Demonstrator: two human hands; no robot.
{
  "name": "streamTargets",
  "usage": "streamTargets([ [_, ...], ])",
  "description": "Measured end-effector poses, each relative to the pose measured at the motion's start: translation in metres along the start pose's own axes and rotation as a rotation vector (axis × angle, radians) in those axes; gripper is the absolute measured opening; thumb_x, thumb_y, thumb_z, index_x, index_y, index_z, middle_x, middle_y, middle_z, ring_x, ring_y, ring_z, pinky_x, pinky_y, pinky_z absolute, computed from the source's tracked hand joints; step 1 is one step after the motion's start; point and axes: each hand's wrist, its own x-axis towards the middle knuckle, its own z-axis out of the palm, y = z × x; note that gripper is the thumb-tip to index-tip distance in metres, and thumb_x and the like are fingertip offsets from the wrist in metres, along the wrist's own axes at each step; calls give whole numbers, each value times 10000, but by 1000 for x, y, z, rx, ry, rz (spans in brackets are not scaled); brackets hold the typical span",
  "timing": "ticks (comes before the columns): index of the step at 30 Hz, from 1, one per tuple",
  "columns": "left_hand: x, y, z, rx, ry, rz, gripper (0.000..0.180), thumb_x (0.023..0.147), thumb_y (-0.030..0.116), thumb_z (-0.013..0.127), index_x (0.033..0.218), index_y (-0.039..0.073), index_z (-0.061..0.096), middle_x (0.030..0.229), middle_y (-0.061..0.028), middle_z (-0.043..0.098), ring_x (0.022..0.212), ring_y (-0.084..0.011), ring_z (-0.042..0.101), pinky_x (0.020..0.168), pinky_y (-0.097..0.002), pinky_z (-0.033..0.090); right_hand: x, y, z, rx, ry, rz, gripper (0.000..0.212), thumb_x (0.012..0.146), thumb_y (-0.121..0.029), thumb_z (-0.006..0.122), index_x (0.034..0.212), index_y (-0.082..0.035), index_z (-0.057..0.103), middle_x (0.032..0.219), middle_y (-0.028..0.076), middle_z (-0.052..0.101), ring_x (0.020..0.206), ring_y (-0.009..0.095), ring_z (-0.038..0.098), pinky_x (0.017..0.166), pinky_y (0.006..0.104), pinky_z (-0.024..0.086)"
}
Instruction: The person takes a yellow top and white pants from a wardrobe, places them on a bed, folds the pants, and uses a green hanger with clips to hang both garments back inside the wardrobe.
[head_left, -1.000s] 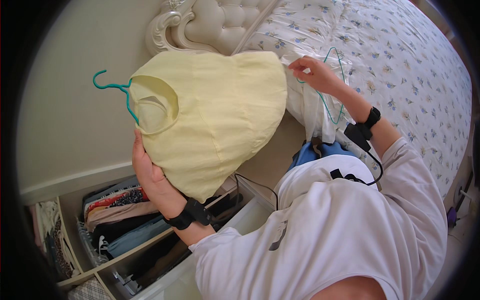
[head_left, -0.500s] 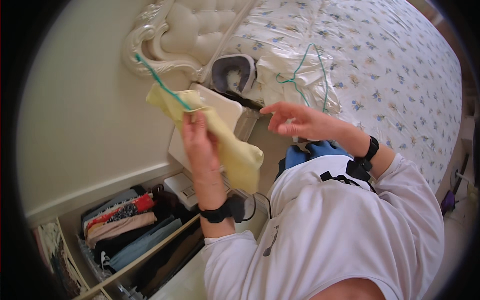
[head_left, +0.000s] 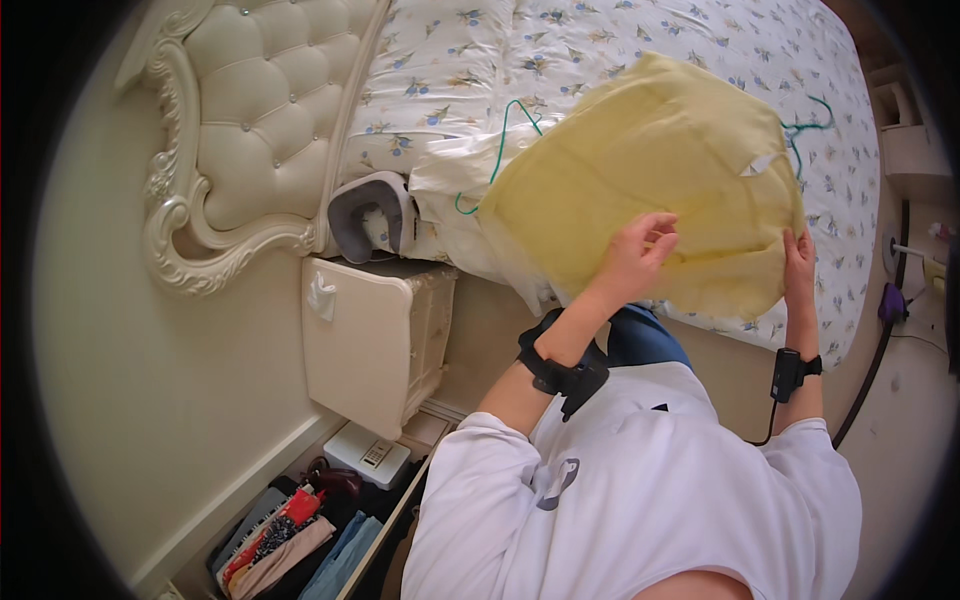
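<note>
A pale yellow garment (head_left: 640, 150) is spread out above the near side of the bed; its exact kind is hard to make out. My right hand (head_left: 797, 268) pinches its right edge. Over the near part of the cloth is my left hand (head_left: 640, 255), fingers bent and a little apart, with nothing visible in them. Next to the garment's right edge, the hook of a green hanger (head_left: 822, 112) shows; the rest is hidden by the cloth. Another green hanger (head_left: 503, 140) lies left of it on a white garment (head_left: 440, 165), partly covered by the yellow cloth.
A flowered bed (head_left: 440, 60) with a tufted headboard (head_left: 275, 100) fills the far side. A grey neck pillow (head_left: 370, 215) rests by the headboard above a cream nightstand (head_left: 360, 340). At the lower left stands an open drawer (head_left: 375, 560) of folded clothes, with a white box (head_left: 368, 455).
My view has swung to the right. The yellow garment, bunched in my left hand before, is now spread over the bed. My right hand, empty before, now grips its edge; my left hand's fingers have loosened.
</note>
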Motion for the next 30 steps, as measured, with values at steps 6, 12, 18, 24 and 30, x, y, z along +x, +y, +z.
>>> streamTargets([
  [6,83,-218,-82,63,275,-355,285,899,189,570,1108,-3,594,905,-65,633,780,-120,608,642,-246,508,110,196,-128,-213,331,71,305,937,-149,491,1198,8,502,1083,88,619,905,180,593,797,300,455],
  [12,135,-331,-169,-18,786,-701,408,893,225,567,1232,10,492,1062,-90,577,932,-163,566,692,-291,513,151,348,-201,-964,602,382,496,814,-215,565,1249,7,482,1155,200,587,1025,353,566,878,388,434],
  [18,160,-363,-203,-209,806,-583,244,930,170,502,1096,-5,536,863,-69,621,805,-151,582,668,-272,474,184,338,-48,-1190,314,199,483,781,-120,571,1249,-21,506,1142,175,589,1054,307,559,921,370,431],
  [24,211,-260,-79,260,489,-155,181,919,144,498,1022,21,584,661,-93,593,575,-173,568,588,-302,457,177,202,201,-134,-310,50,417,869,-118,606,1267,-80,488,1095,90,579,1008,141,552,797,272,477],
  [30,231,-260,-42,342,59,31,262,835,162,597,1056,22,592,829,-125,627,811,-333,575,743,-389,458,216,199,229,162,-137,252,347,933,-214,532,1223,-29,490,685,3,529,608,87,503,599,243,472],
])
